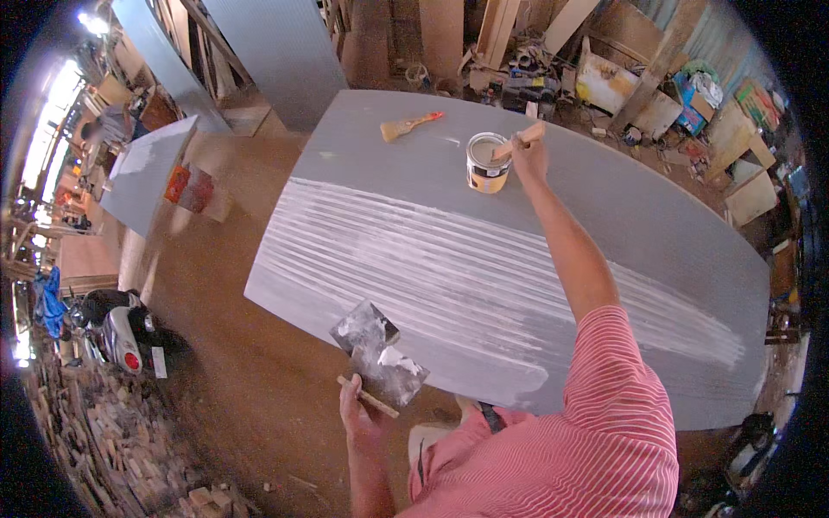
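My right hand (528,157) is closed round a flat wooden stick (518,140), whose lower end is inside the open can (488,177) of pale filler. That can stands on a large grey panel (371,142). Wide streaks of white filler (380,246) run along the panel's middle and near side. Down by the near edge, my left hand (361,414) grips a flat putty blade (399,380) with a thin wooden handle strip. White filler is smeared on this blade. A second dark square blade (365,325) overlaps its far corner, also smeared white.
A paintbrush (409,127) with a red-tipped handle lies on the panel, left of the can. Another grey panel (151,173) stands at left, where a person works far back. A motorcycle (125,332) and piled wood offcuts (121,432) are lower left. Clutter (535,82) lines the back.
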A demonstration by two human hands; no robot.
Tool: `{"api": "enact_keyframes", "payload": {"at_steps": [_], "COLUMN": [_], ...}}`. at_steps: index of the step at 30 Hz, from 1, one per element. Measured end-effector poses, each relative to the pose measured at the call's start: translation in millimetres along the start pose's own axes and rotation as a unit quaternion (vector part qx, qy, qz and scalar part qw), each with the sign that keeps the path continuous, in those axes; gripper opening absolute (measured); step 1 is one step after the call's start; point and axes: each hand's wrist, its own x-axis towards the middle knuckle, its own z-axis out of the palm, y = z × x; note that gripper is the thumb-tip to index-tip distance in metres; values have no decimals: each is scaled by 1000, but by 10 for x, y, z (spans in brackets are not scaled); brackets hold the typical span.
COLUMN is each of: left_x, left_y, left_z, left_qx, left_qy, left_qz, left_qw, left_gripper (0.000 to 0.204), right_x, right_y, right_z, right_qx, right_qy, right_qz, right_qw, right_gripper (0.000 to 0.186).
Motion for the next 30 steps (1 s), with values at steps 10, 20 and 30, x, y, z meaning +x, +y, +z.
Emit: {"api": "enact_keyframes", "payload": {"at_steps": [10, 20, 30], "left_x": [683, 806, 1260], "left_y": [305, 462, 809], "left_z": [695, 592, 736], "left_qx": [-13, 0, -6], "left_qy": [-147, -160, -280], "left_qz": [-31, -6, -33], "left_qw": [989, 987, 959], "left_gripper": [41, 40, 48], "right_x": [490, 129, 168], "right_y": [-638, -132, -746], "right_z": [-263, 60, -125], "right_qx": [19, 253, 412], "right_qy": [27, -35, -20], "right_qz": [-191, 35, 85], "right_qw": [981, 966, 907], "right_gripper": [36, 64, 91]}}
